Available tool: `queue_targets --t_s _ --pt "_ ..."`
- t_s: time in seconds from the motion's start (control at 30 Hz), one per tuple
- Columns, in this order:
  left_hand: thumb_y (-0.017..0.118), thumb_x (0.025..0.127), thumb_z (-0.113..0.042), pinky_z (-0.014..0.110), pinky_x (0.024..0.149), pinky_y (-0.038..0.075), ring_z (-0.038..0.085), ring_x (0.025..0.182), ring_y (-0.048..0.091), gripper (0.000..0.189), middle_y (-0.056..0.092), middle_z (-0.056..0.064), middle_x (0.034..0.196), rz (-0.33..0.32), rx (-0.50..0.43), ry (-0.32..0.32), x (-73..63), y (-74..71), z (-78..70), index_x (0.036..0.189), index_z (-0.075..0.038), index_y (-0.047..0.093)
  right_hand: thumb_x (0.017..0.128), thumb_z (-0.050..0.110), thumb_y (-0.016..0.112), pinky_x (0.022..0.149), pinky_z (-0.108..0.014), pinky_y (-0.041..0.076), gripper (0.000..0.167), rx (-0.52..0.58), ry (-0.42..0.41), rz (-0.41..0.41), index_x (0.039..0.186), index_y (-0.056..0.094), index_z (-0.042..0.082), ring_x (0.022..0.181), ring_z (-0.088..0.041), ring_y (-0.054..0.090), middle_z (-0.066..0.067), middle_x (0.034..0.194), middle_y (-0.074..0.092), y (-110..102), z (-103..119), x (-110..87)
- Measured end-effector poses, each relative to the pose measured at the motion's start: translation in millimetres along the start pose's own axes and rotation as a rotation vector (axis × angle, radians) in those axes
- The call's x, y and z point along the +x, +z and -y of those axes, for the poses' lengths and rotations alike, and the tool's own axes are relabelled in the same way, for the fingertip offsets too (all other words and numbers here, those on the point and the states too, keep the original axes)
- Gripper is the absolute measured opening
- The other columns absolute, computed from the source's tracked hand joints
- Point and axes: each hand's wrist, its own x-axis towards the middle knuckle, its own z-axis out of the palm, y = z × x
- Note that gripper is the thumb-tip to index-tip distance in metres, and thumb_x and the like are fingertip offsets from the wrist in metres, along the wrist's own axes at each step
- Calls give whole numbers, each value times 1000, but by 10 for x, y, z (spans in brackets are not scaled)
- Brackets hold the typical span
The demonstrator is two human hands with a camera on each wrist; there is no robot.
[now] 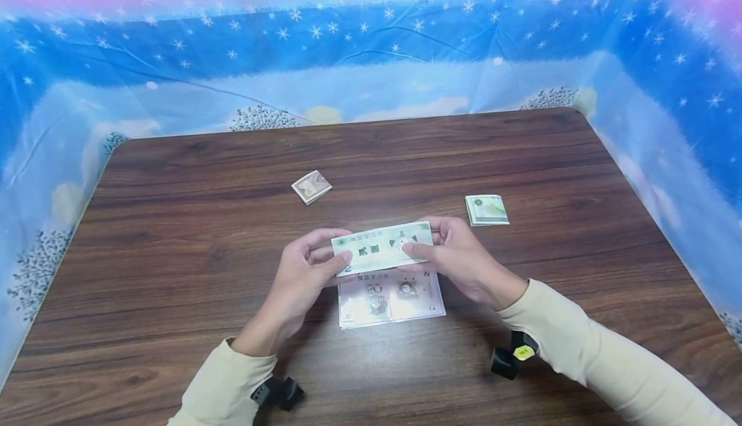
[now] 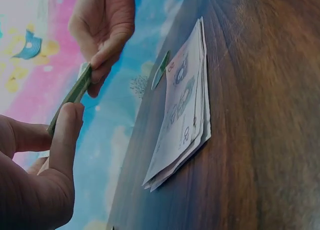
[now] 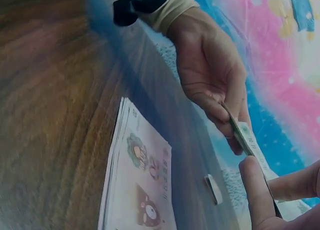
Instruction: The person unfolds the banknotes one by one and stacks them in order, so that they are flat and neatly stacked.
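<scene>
A green banknote (image 1: 379, 255) printed with cartoon figures and a 2 is stretched level between both hands, above the table. My left hand (image 1: 298, 281) pinches its left end, thumb on the face and fingers behind. At the other end, the right hand (image 1: 469, 258) grips it the same way. Below the note lies a stack of pale pink banknotes (image 1: 417, 300), some marked 20, flat on the wood; its far edge is hidden by the green note. From the left wrist view, the green note (image 2: 75, 92) appears edge-on, apart from the pink stack (image 2: 182, 100).
Farther back on the brown table (image 1: 191, 220) sits a small folded brownish banknote bundle (image 1: 312, 187), left of centre. A folded green banknote bundle (image 1: 488, 211) lies to the right, just beyond the right hand. A blue and pink patterned cloth (image 1: 359, 39) hangs around the table's far sides.
</scene>
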Motion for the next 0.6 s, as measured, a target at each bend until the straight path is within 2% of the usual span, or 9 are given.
queue_targets --t_s 0.07,0.13,0.2,0.3,0.4,0.5,0.57,0.6 --pt "63 92 11 39 81 62 27 92 73 34 70 25 113 6 -10 -9 1 -6 3 125 6 62 94 -13 59 87 -42 60 34 21 10 8 127 52 -16 101 -26 71 -24 110 70 -5 -8 2" --pt "63 92 11 39 81 62 28 93 73 34 70 26 114 9 -4 -14 -1 -14 3 125 6 62 94 -10 61 87 -42 60 33 -5 13 10 126 53 -16 99 -25 72 -24 109 70 -21 -19 1" --pt "64 90 11 38 81 62 29 93 73 34 70 26 113 -1 20 -14 -10 -26 -2 124 5 62 93 -5 66 87 -40 61 32 -75 13 -6 122 57 -12 95 -23 73 -20 105 73 -40 -19 -3" --pt "68 88 9 36 78 63 27 91 73 34 72 23 109 -25 109 -6 -30 -53 -11 121 3 65 89 4 74 82 -35 61 29 -209 7 -38 113 62 -6 87 -19 72 -13 97 75 -92 -25 -10" --pt "72 87 4 27 63 61 21 80 72 32 75 18 99 -25 264 13 -53 -88 -12 117 -1 68 86 9 78 74 -30 58 26 -320 2 -62 104 63 -2 79 -15 68 -8 88 73 -153 -35 -22" --pt "76 87 -2 21 47 47 15 65 66 30 75 11 85 24 465 64 -77 -115 -6 116 -4 69 83 8 81 65 -25 56 27 -418 -31 -54 102 64 -3 72 -14 63 -6 81 69 -214 -59 -43" --pt "78 87 -7 21 43 38 13 59 63 31 74 4 78 60 597 93 -94 -123 2 117 -7 68 81 7 83 60 -22 52 28 -497 -69 -41 101 66 -4 69 -14 60 -5 79 67 -240 -83 -58" --pt "78 88 -8 21 44 40 13 57 63 33 73 2 77 80 647 102 -102 -123 6 118 -6 67 80 6 83 58 -21 51 28 -540 -100 -27 100 67 -4 68 -13 59 -5 79 66 -249 -96 -63"
